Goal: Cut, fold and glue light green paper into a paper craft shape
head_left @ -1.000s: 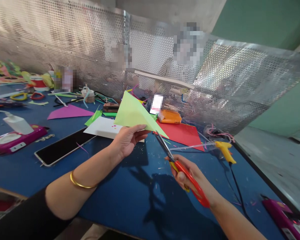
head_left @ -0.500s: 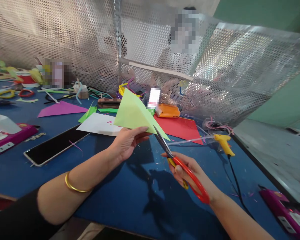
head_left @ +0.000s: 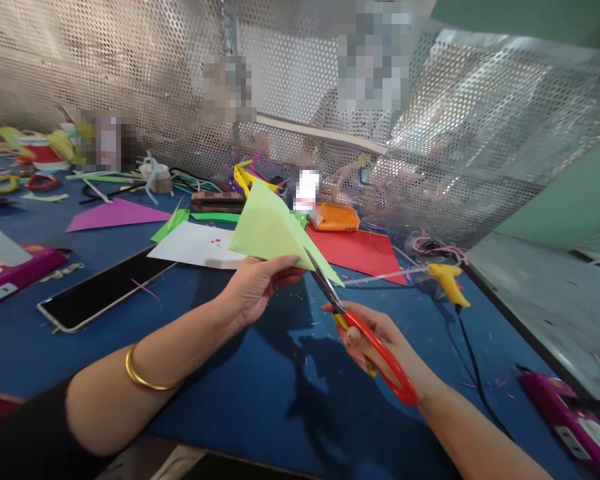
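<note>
My left hand [head_left: 257, 287] pinches the lower edge of a folded light-green paper triangle [head_left: 273, 230], held up above the blue table [head_left: 230, 373]. My right hand [head_left: 375, 347] grips red-and-yellow scissors [head_left: 360, 333]. Their blades point up and left, with the tips at the paper's lower right edge. A gold bangle sits on my left wrist.
On the table lie a phone [head_left: 100, 290], white paper [head_left: 195, 245], red paper [head_left: 360, 253], a purple paper triangle [head_left: 117, 215], an orange pouch [head_left: 336, 217] and a yellow glue gun [head_left: 447, 280] with its cord. Pink devices sit at both sides. People sit behind a perforated metal screen [head_left: 455, 140].
The scissor blades have moved a little further into the green paper's lower edge. My view has shifted slightly; both hands keep their grips.
</note>
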Demonstrator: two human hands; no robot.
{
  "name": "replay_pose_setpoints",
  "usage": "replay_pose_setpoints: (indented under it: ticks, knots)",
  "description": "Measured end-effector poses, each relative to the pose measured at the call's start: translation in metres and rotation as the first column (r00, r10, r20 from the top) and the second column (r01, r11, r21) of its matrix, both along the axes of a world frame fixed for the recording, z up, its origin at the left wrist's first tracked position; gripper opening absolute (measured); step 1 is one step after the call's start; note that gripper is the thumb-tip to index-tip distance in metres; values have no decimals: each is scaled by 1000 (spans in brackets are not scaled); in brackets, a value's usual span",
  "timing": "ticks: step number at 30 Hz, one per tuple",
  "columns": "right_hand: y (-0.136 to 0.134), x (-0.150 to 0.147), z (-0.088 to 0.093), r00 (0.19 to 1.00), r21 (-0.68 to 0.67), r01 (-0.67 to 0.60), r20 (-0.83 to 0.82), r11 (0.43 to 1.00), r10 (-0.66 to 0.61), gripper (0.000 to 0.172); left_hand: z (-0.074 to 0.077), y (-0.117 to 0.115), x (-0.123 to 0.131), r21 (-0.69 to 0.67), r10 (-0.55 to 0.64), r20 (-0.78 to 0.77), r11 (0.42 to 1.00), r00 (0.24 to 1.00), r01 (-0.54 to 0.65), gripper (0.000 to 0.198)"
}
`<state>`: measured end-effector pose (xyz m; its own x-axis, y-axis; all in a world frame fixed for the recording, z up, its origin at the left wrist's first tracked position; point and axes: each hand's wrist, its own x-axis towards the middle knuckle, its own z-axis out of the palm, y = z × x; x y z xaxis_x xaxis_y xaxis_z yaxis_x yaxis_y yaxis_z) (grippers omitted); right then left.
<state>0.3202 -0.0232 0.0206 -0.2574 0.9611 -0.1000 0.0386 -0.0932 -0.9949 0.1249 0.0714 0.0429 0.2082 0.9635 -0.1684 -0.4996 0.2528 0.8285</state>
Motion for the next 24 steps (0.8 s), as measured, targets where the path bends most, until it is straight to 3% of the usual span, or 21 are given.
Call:
replay_pose_setpoints:
  ticks: [24]
  knots:
    - [0, 3, -7, 996, 71, -85, -9, 994, 85, 58, 1, -3, 2, -11, 8, -13, 1000, 1000, -8, 11]
